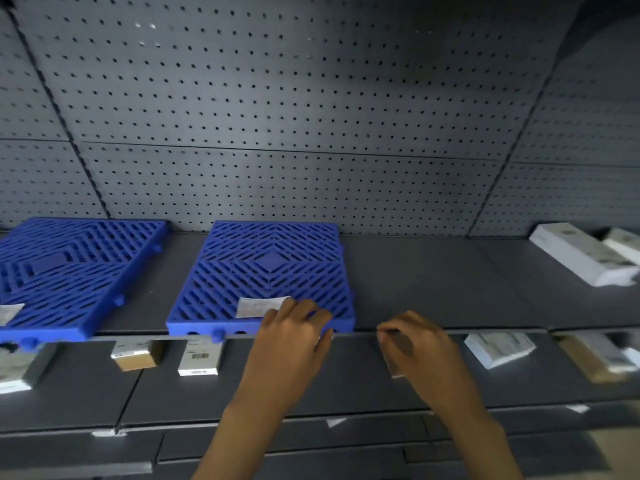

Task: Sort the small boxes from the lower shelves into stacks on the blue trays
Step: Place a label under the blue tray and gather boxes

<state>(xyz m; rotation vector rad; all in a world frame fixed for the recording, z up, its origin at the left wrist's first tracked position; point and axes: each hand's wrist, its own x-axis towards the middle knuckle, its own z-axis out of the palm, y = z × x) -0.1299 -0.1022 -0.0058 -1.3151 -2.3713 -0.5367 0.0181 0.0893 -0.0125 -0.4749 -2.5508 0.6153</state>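
Two blue slatted trays lie on the upper shelf: one at the left and one in the middle. A flat white box rests on the middle tray's front edge, and my left hand lies on its right end with fingers curled. My right hand is just right of the tray, at the shelf's front lip, closed around a small grey box that is mostly hidden by the fingers. A white box corner shows on the left tray.
Small boxes sit on the lower shelf: a brown and white one, a white one, a grey one at far left, others at right. Long white boxes lie on the upper shelf's right. A grey pegboard backs the shelves.
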